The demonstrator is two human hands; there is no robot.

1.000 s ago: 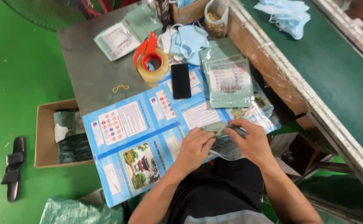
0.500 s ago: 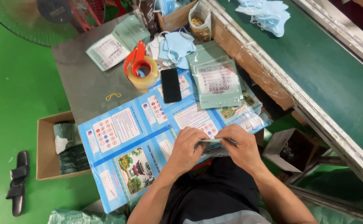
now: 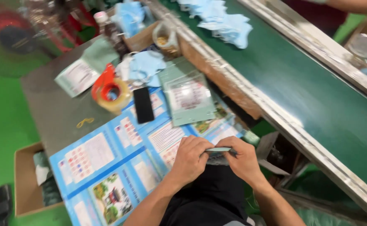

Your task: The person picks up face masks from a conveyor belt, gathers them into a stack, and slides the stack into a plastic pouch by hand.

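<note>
My left hand (image 3: 191,158) and my right hand (image 3: 241,157) together grip a thin, flat greenish packet (image 3: 218,149) edge-on, just above my lap at the table's near edge. Both hands pinch its top edge, with their fingers closed on it. A stack of similar clear packets with green contents (image 3: 189,99) lies on the table beyond my hands. Loose blue face masks (image 3: 146,67) lie further back.
A blue printed poster (image 3: 108,163) covers the grey table (image 3: 53,113). On it lie a black phone (image 3: 143,104), a tape dispenser with an orange handle (image 3: 109,93) and a rubber band (image 3: 85,122). A green conveyor belt (image 3: 317,96) carrying masks (image 3: 229,25) runs along the right. A cardboard box (image 3: 28,180) stands on the green floor.
My hands have turned the packet from lying flat to edge-on and drawn closer together. The camera has shifted, so the table and belt appear nearer and more to the right.
</note>
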